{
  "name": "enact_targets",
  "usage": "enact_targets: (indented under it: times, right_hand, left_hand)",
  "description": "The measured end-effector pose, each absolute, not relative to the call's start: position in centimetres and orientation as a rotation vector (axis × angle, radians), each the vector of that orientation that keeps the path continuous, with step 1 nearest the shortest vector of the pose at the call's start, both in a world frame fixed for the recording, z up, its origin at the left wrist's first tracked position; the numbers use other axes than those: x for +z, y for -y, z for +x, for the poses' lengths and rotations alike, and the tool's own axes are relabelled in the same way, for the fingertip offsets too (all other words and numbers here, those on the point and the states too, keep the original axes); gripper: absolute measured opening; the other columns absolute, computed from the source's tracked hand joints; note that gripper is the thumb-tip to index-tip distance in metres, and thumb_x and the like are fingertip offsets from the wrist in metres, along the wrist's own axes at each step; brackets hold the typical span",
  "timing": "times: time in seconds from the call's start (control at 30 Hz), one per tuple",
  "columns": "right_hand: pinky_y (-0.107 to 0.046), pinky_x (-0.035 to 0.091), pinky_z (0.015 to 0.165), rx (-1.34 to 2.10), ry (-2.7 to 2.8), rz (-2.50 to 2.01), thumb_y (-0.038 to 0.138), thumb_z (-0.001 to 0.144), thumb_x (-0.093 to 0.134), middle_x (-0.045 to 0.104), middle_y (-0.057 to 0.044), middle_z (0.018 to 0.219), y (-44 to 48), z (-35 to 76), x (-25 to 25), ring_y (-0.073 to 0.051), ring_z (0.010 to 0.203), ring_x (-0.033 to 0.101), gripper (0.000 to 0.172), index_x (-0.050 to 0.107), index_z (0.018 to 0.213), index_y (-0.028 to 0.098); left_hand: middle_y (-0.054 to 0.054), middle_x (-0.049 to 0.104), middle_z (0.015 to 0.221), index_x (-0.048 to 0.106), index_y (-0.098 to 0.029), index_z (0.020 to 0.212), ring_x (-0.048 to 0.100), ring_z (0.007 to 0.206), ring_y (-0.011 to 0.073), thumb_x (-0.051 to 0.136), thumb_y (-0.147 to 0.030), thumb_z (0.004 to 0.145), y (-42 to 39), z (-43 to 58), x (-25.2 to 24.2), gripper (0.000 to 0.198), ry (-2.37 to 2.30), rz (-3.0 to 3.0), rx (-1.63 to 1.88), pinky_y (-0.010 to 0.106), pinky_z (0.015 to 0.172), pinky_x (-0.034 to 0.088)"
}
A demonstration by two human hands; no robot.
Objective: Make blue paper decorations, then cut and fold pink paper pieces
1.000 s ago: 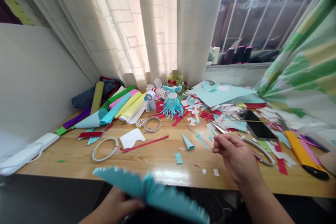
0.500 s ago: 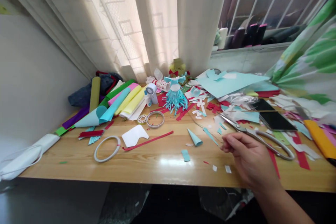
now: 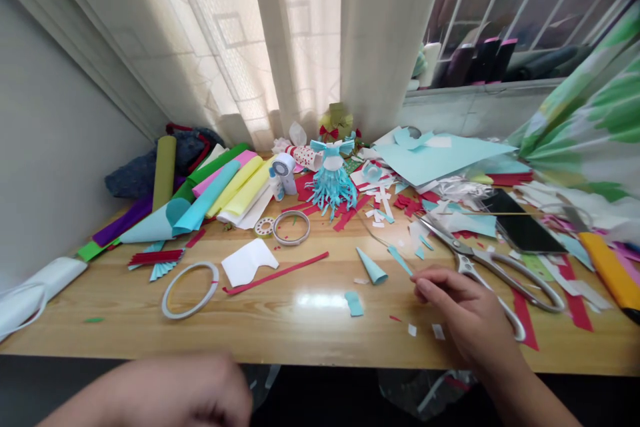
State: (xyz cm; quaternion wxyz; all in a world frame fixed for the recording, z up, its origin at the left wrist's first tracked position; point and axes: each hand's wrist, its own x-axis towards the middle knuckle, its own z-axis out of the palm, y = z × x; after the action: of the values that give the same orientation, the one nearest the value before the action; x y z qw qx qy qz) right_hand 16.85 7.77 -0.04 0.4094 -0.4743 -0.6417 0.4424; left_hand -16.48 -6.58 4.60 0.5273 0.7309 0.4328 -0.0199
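My right hand [image 3: 467,313] rests on the wooden table [image 3: 300,333], fingers curled and pressed together; whether it holds anything is hidden. It lies right beside the handles of the metal scissors [image 3: 480,263]. A small blue paper cone [image 3: 373,268] and blue and white scraps lie just left of it. My left hand [image 3: 175,393] is a blur at the bottom edge, below the table front, and its fingers cannot be made out. A blue fringed paper figure [image 3: 330,180] stands at the back middle.
Two tape rings [image 3: 189,289] [image 3: 291,227], a white paper piece [image 3: 247,261] and a red strip [image 3: 277,272] lie left of centre. Rolled coloured papers [image 3: 225,187] are at the back left. A phone [image 3: 525,227], a yellow knife [image 3: 607,267] and paper offcuts crowd the right.
The blue fringed paper my left hand held a second ago is out of view; that hand dropped out, then returned blurred. My right hand sank onto the table by the scissors.
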Motion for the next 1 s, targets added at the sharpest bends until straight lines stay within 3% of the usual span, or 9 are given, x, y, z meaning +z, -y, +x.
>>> enact_targets:
  times: [0.07, 0.17, 0.23, 0.3, 0.47, 0.57, 0.77, 0.87, 1.0]
  right_hand:
    - [-0.026, 0.047, 0.058, 1.057, 1.672, -1.210, 0.038, 0.079, 0.061, 0.064, -0.002, 0.068, -8.0, 16.9, 0.2, -0.017, 0.062, 0.058, 0.020, 0.067, 0.074, 0.020]
    - [-0.025, 0.047, 0.057, 0.985, 1.759, -1.183, 0.037, 0.080, 0.059, 0.064, -0.001, 0.066, -8.5, 17.2, 0.7, -0.017, 0.061, 0.059, 0.020, 0.067, 0.073, 0.020]
    - [-0.025, 0.047, 0.058, 0.938, 1.819, -1.162, 0.037, 0.082, 0.057, 0.064, -0.001, 0.066, -9.1, 17.6, 1.3, -0.016, 0.061, 0.060, 0.020, 0.066, 0.074, 0.021]
    - [-0.025, 0.048, 0.060, 0.849, 1.888, -1.168, 0.036, 0.083, 0.056, 0.066, -0.001, 0.070, -10.0, 18.5, 1.9, -0.017, 0.065, 0.061, 0.020, 0.066, 0.075, 0.021]
    - [-0.027, 0.050, 0.067, 0.471, 2.087, -1.260, 0.034, 0.085, 0.053, 0.070, -0.003, 0.085, -15.2, 21.8, 3.6, -0.019, 0.076, 0.065, 0.019, 0.067, 0.084, 0.022]
    - [-0.027, 0.051, 0.073, -0.003, 2.329, -1.320, 0.030, 0.087, 0.047, 0.068, -0.004, 0.092, -20.8, 23.4, 4.2, -0.018, 0.082, 0.064, 0.022, 0.067, 0.093, 0.022]
    - [-0.042, 0.043, 0.085, -0.392, 2.402, -1.438, 0.013, 0.077, 0.053, 0.060, -0.015, 0.108, -31.0, 23.0, 3.7, -0.031, 0.100, 0.052, 0.031, 0.068, 0.104, 0.016]
    - [-0.039, 0.042, 0.083, -0.492, 2.520, -1.419, 0.010, 0.073, 0.055, 0.059, -0.013, 0.113, -33.4, 22.1, 3.6, -0.031, 0.104, 0.048, 0.033, 0.070, 0.099, 0.021]
    - [-0.040, 0.040, 0.084, -0.549, 2.623, -1.412, 0.017, 0.083, 0.049, 0.061, -0.012, 0.112, -35.5, 21.9, 4.9, -0.030, 0.102, 0.049, 0.024, 0.073, 0.085, 0.019]
  left_hand:
    - [0.002, 0.069, 0.078, 0.070, -0.026, 0.086, 0.062, 0.072, 0.0167, 0.051, -0.022, 0.084, 2.9, -16.9, 6.6, 0.019, -1.373, 1.905, 0.185, 0.023, 0.066, 0.045]
    - [0.007, 0.067, 0.097, 0.067, -0.025, 0.094, 0.059, 0.091, 0.0227, 0.053, -0.025, 0.082, -1.8, -17.8, 6.4, 0.019, -1.819, 2.217, 0.468, 0.033, 0.082, 0.044]
    - [0.009, 0.062, 0.115, 0.065, -0.026, 0.104, 0.053, 0.108, 0.0285, 0.054, -0.019, 0.078, -3.9, -18.3, 4.8, 0.029, -1.929, 2.411, 0.292, 0.043, 0.092, 0.038]
    - [0.009, 0.060, 0.119, 0.064, -0.026, 0.107, 0.050, 0.112, 0.0312, 0.055, -0.015, 0.075, -5.3, -18.7, 3.3, 0.035, -1.972, 2.517, 0.087, 0.048, 0.094, 0.036]
    - [0.007, 0.064, 0.103, 0.067, -0.023, 0.083, 0.054, 0.102, 0.0276, 0.047, -0.008, 0.079, -7.2, -18.9, 2.5, 0.025, -2.006, 2.547, -0.048, 0.045, 0.091, 0.035]
    - [0.007, 0.065, 0.097, 0.065, -0.022, 0.080, 0.056, 0.095, 0.0268, 0.047, -0.013, 0.081, -7.9, -17.6, 3.0, 0.020, -1.993, 2.512, -0.053, 0.045, 0.088, 0.036]
    - [0.007, 0.065, 0.092, 0.062, -0.019, 0.079, 0.055, 0.090, 0.0261, 0.043, -0.017, 0.085, -8.6, -12.9, 2.7, 0.020, -1.881, 2.514, 0.032, 0.050, 0.090, 0.034]
    - [0.006, 0.064, 0.090, 0.061, -0.019, 0.079, 0.055, 0.089, 0.0258, 0.045, -0.015, 0.084, -8.9, -12.3, 2.3, 0.017, -1.915, 2.496, 0.117, 0.053, 0.092, 0.031]
    - [0.005, 0.064, 0.088, 0.061, -0.021, 0.079, 0.054, 0.089, 0.0255, 0.046, -0.015, 0.083, -9.3, -13.3, 2.0, 0.016, -1.933, 2.474, 0.190, 0.055, 0.094, 0.029]
